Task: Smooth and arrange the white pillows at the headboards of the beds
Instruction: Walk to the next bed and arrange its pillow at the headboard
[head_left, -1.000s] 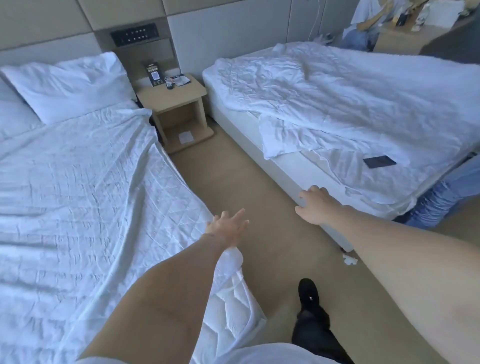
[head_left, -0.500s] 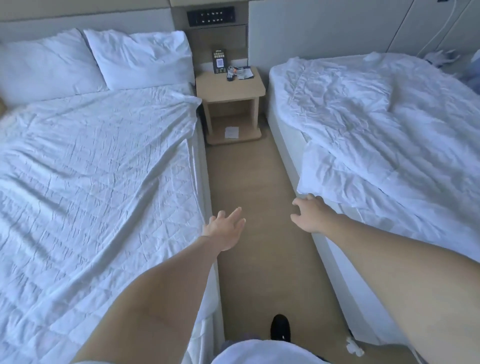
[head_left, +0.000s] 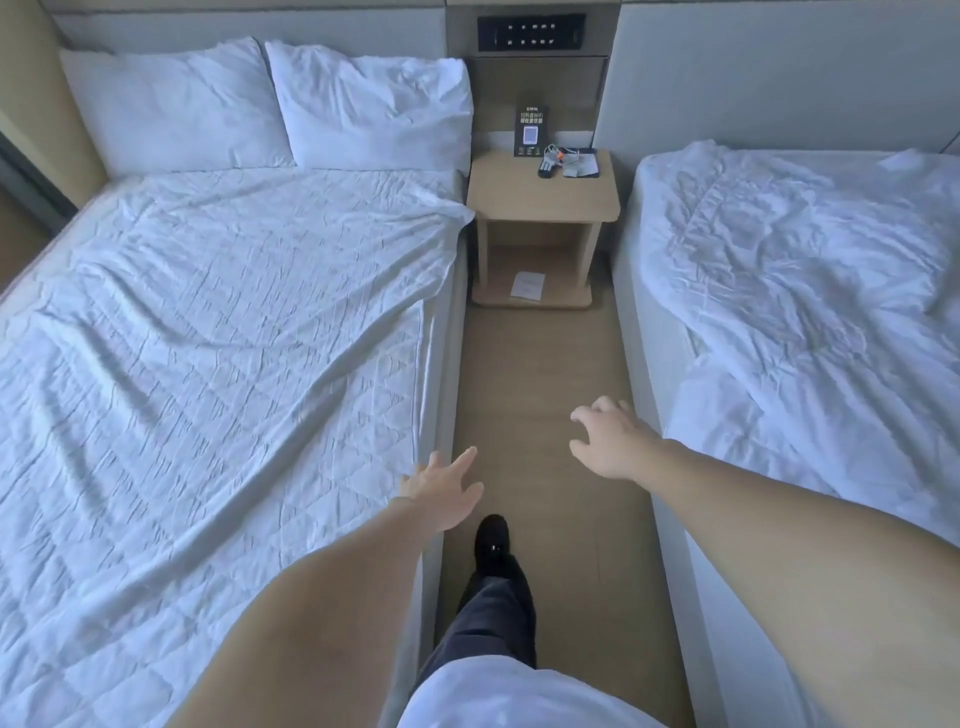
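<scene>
While both hands are out front holding nothing, left hand (head_left: 445, 491) flat, right hand (head_left: 608, 441) loosely spread, the two pillows (head_left: 363, 111) sit way ahead-left against the headboard, lying crosswise; left's nearer, I'd say.

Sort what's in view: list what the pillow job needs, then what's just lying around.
For the job:
- left pillow at the headboard
- right pillow beside it
- left hand and right hand, both empty, over the aisle

Just lying about:
- nightstand
- WiFi card
- small items on the nightstand
- paper on its lower shelf
- rumpled duvet on the right bed
</scene>
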